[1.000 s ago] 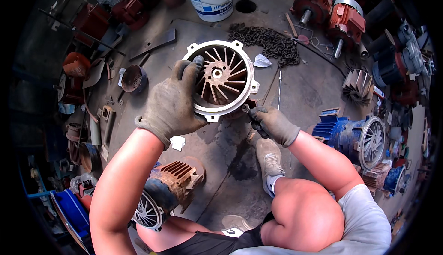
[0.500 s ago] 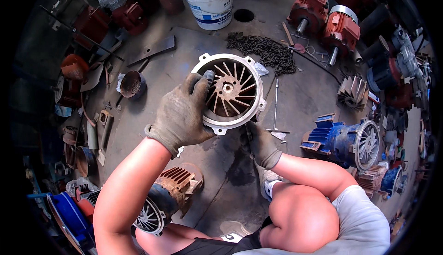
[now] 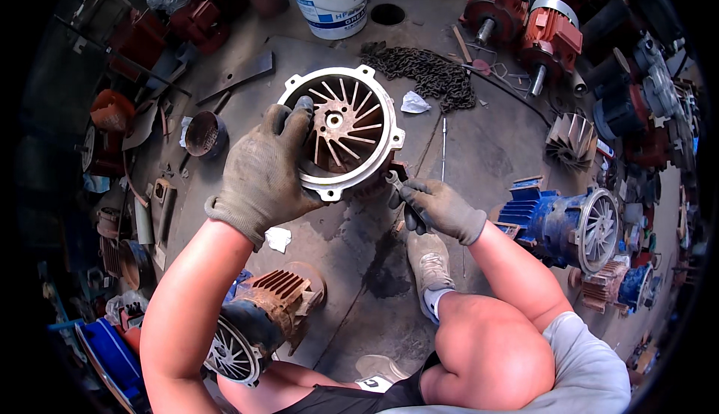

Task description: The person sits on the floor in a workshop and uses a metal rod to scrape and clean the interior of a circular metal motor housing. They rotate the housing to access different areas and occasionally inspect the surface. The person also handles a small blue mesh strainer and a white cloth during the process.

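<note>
My left hand (image 3: 271, 161), in a grey-brown work glove, grips the pale metal rim of a round motor end housing (image 3: 390, 118), its fingers hooked over the edge. Inside the ring sits a rusty fan wheel (image 3: 335, 120) with radial blades and a central hub. Its body below is mostly hidden. My right hand (image 3: 442, 208), in a similar glove with dark fingers, is closed around a wrench (image 3: 393, 180) just to the right of the housing. The wrench's jaw points up and left; whether it touches the housing I cannot tell.
A rusty motor (image 3: 284, 294) lies near my left leg and a blue motor (image 3: 550, 215) at the right. Beyond the housing are a heaped chain (image 3: 427, 73), a white bucket (image 3: 327, 2) and a floor hole (image 3: 388, 14). Red motors (image 3: 553, 32) stand far right; a metal bowl (image 3: 206, 135) lies left.
The housing has shifted left and slightly away, with my left hand still on it. My right hand has come out from beside it, moving right, and the wrench now shows.
</note>
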`<state>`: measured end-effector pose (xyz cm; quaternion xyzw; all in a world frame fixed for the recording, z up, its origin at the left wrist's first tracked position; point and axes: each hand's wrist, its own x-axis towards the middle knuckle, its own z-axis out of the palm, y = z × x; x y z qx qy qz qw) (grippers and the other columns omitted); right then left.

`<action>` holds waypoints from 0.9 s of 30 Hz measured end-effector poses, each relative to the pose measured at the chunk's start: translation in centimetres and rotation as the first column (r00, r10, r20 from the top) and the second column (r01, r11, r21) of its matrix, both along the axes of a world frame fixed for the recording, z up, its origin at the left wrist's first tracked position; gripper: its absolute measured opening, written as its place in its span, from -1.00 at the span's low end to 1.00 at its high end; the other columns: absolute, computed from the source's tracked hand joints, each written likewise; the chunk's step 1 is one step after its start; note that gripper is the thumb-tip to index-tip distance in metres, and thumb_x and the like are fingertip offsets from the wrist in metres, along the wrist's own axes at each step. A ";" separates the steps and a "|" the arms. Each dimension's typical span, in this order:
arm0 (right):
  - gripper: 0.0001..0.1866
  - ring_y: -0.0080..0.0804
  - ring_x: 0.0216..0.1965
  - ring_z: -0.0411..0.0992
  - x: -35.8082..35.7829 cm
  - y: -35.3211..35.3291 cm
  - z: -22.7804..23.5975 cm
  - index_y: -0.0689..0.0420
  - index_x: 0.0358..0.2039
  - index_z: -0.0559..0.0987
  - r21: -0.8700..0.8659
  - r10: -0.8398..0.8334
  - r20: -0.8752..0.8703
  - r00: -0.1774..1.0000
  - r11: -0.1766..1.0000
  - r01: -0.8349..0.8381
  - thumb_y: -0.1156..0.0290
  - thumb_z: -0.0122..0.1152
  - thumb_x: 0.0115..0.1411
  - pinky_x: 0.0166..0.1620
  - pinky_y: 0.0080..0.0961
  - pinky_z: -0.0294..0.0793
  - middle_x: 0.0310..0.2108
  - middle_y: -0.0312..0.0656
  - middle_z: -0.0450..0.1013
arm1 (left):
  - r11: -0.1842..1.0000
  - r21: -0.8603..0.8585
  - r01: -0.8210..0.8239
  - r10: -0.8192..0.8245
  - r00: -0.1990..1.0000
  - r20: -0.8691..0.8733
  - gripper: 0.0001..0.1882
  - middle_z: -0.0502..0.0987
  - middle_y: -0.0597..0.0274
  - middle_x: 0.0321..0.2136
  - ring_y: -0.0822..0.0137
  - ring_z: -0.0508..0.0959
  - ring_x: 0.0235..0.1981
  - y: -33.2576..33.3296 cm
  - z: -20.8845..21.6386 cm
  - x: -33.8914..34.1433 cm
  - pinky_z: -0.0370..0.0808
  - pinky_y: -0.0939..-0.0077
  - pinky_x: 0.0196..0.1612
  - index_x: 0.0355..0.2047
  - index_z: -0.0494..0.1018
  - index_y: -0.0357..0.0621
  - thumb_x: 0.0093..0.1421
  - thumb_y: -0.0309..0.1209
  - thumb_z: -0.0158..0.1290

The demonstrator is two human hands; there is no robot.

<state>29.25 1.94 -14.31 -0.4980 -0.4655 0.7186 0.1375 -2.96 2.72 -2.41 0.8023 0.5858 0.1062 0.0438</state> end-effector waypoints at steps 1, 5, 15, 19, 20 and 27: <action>-0.63 -0.49 -0.53 0.57 0.3 1.1 0.0 0.22 0.03 0.72 0.081 0.077 0.002 0.997 0.994 -0.077 0.17 0.14 0.65 -0.40 -0.43 0.53 -0.48 -0.24 0.63 | 1.000 0.001 0.003 -0.003 1.000 -0.015 0.17 0.52 -0.13 0.14 -0.25 0.74 0.00 0.0 0.2 0.0 0.74 -0.13 0.03 0.39 0.38 -0.13 -0.09 0.15 0.68; -0.65 -0.51 -0.58 0.52 0.9 5.2 2.3 0.23 -0.05 0.76 -0.033 0.269 0.072 0.960 0.963 -0.268 0.21 0.17 0.57 -0.48 -0.45 0.45 -0.55 -0.26 0.59 | 0.999 -0.041 -0.008 0.005 0.997 -0.077 0.25 0.51 -0.13 0.14 -0.26 0.75 -0.04 -0.1 0.6 0.2 0.75 -0.12 -0.03 0.42 0.30 -0.16 -0.11 0.19 0.70; -0.71 -0.61 -0.66 0.40 0.1 11.0 4.8 0.03 -0.09 0.93 -0.039 0.543 0.376 0.751 0.819 -0.573 0.18 0.36 0.47 -0.55 -0.49 0.33 -0.62 -0.33 0.58 | 1.000 0.021 0.018 -0.018 1.000 0.014 0.34 0.44 -0.16 0.23 -0.27 0.70 0.07 -0.2 -0.9 -0.6 0.74 -0.08 0.06 0.48 0.24 -0.21 -0.13 0.17 0.72; -0.71 -0.62 -0.64 0.40 0.6 9.7 3.1 0.08 -0.13 0.92 -0.021 0.457 0.306 0.835 0.880 -0.474 0.18 0.37 0.47 -0.54 -0.51 0.30 -0.63 -0.33 0.55 | 0.998 0.063 0.003 -0.008 0.997 0.080 0.20 0.51 -0.21 0.24 -0.29 0.70 0.10 -0.4 -1.2 -0.3 0.72 -0.16 0.11 0.45 0.33 -0.14 -0.09 0.10 0.67; -0.70 -0.62 -0.64 0.40 0.7 9.4 2.9 0.09 -0.13 0.92 0.000 0.444 0.310 0.841 0.884 -0.467 0.18 0.37 0.47 -0.54 -0.52 0.30 -0.63 -0.33 0.55 | 0.999 0.045 -0.004 0.001 0.997 0.078 0.21 0.51 -0.21 0.25 -0.29 0.70 0.11 -0.5 -1.1 -0.2 0.72 -0.15 0.12 0.47 0.32 -0.14 -0.07 0.10 0.66; -0.71 -0.64 -0.61 0.40 0.0 10.6 4.0 0.13 -0.18 0.90 -0.085 0.501 0.286 0.817 0.862 -0.499 0.21 0.37 0.47 -0.50 -0.52 0.32 -0.61 -0.34 0.54 | 0.999 0.020 -0.036 0.036 0.999 0.027 0.29 0.52 -0.23 0.30 -0.28 0.71 0.14 -0.8 -0.6 0.1 0.70 -0.12 0.16 0.59 0.23 -0.20 0.01 0.14 0.60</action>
